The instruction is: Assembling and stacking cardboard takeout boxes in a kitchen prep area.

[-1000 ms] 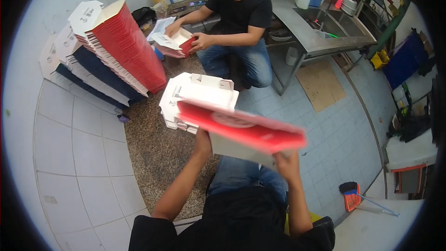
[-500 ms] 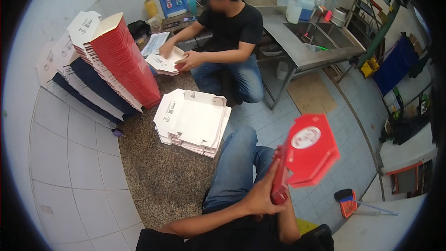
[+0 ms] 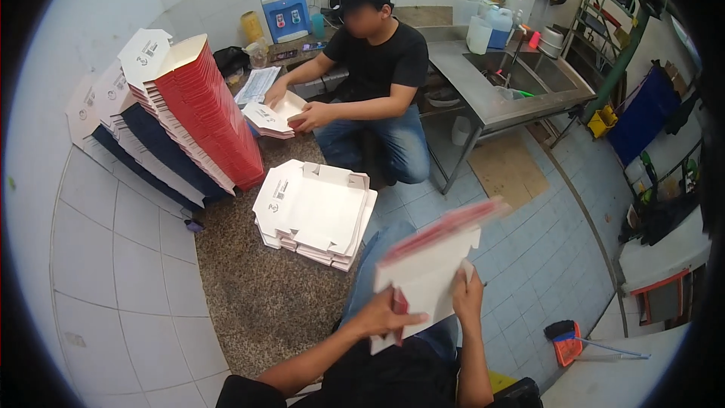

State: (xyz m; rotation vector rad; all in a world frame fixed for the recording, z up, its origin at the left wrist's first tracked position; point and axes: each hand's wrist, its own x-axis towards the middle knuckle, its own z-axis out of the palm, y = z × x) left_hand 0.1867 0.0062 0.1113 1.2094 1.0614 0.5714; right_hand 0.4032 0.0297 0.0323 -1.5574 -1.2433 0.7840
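Note:
Over my lap I hold a red and white cardboard box (image 3: 432, 285), its pale inside facing me and its far red flap blurred by motion. My left hand (image 3: 383, 316) grips the near left part, thumb lying on the white panel by a folded red edge. At the right edge my right hand (image 3: 467, 292) is closed on the cardboard. Left of the box, a stack of flattened white boxes (image 3: 321, 208) lies on the speckled stone counter (image 3: 260, 295). Beyond it leans a tall pile of red flat boxes (image 3: 208, 113).
Dark blue flat boxes (image 3: 168, 149) stand against the tiled wall. Across the counter sits a person (image 3: 377, 60) in a black shirt, hands on similar white box blanks (image 3: 269, 119). A steel sink table (image 3: 513, 102) stands beyond; a broom and dustpan (image 3: 566, 342) lie at right.
The box in my hands has turned from its red printed outside to its white inside and dropped leftward. My right hand now shows at its right edge.

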